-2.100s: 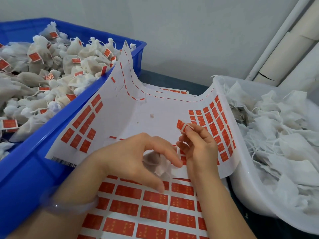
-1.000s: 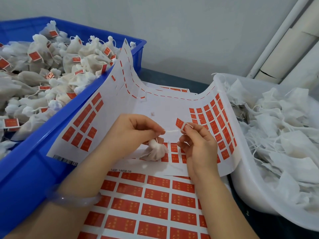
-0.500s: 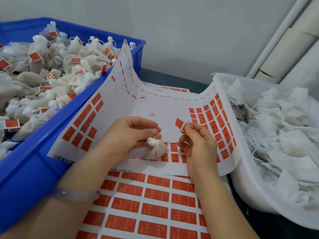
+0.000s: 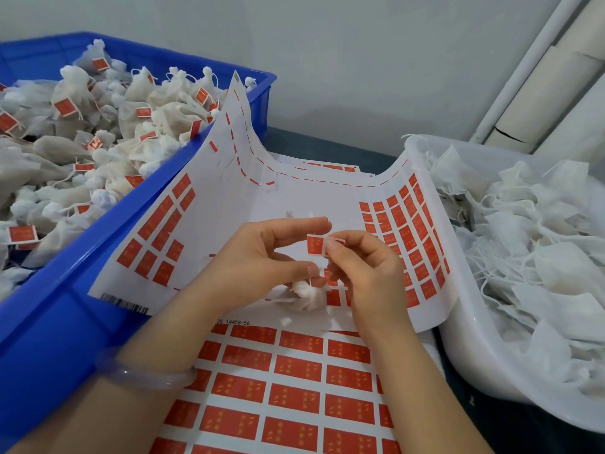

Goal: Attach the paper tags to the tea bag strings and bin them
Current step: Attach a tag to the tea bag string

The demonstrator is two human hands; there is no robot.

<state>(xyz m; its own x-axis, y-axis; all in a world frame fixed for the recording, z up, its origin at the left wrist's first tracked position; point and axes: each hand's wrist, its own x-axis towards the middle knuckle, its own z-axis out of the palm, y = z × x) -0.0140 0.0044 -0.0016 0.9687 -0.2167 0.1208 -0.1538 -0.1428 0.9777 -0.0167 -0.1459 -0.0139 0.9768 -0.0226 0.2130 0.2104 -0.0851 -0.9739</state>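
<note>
Dark tabletop; sticker sheet (image 4: 229, 204) spread between blue crate (image 4: 65, 322) left and white tub (image 4: 465, 355) right. Right hand (image 4: 366, 273) pinches red tag (image 4: 315, 245); tea bag (image 4: 307, 296) lies on sheet beneath both hands. Risk — tag folds shut missing the string, adhesive catching a fingertip. String too fine to see; left hand (image 4: 255, 257) curled, grip indeterminable.

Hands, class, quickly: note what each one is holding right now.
Left hand: seems to pinch the tea bag at its top; the grip is partly hidden.
Right hand: pinches a red tag.
</note>
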